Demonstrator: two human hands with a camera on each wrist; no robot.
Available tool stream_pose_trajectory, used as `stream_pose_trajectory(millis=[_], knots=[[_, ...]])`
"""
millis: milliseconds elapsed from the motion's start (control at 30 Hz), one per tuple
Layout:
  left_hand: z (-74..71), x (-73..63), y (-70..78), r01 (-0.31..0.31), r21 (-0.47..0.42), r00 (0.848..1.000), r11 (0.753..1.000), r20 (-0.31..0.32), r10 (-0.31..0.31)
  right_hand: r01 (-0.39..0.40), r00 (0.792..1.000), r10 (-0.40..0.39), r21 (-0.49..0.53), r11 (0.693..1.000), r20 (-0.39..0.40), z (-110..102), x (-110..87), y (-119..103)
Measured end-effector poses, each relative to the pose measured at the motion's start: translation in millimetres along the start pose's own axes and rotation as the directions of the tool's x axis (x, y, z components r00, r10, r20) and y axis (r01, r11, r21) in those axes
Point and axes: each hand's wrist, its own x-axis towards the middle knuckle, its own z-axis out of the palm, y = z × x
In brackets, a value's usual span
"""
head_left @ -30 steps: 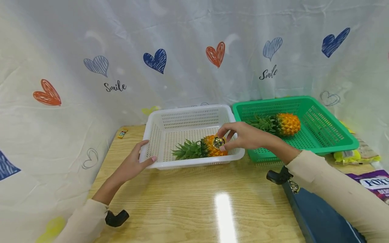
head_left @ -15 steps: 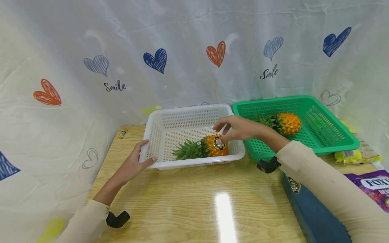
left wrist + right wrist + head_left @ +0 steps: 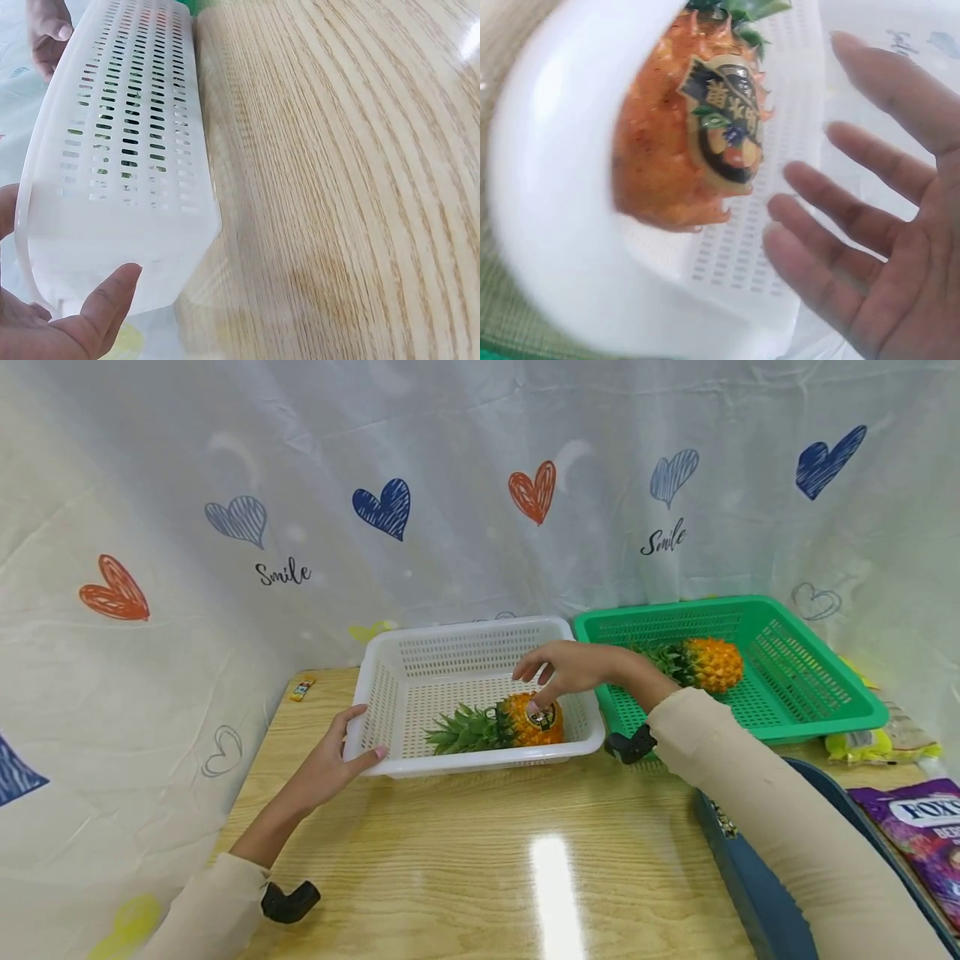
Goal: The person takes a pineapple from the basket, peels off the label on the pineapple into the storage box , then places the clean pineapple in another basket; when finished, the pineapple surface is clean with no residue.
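Note:
In the head view, a pineapple with a green crown lies on its side in a white perforated basket. A round black-and-gold sticker shows on the fruit in the right wrist view. My left hand holds the basket's left front corner, fingers at the side rim and thumb against the front wall. Above the pineapple hovers my right hand, fingers loosely bent and apart, nothing between them. The right wrist view shows its fingers spread beside the fruit, separated from it by a gap.
A green basket with another pineapple stands to the right. Nearer, a dark blue tray lies partly under the right sleeve. A purple Fox's bag and a yellow packet are at far right; a small wrapped sweet is at left.
My right hand has moved left and slightly away from me over the pineapple, uncovering more of the sticker. The left hand, the white basket and the pineapple in it have stayed put.

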Motion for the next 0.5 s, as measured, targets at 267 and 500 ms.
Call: stream_pose_trajectory(millis=[267, 500], knots=[[-0.3, 0.2, 1.0, 0.008, 0.014, 1.000, 1.000, -0.003, -0.008, -0.034, 0.995, 0.040, -0.070, 0.997, 0.086, -2, 16.9, -1], [-0.1, 0.3, 1.5, 0.010, 0.017, 1.000, 1.000, -0.005, -0.010, -0.047, 0.985, 0.068, -0.137, 0.989, 0.159, 3, 25.8, -2]])
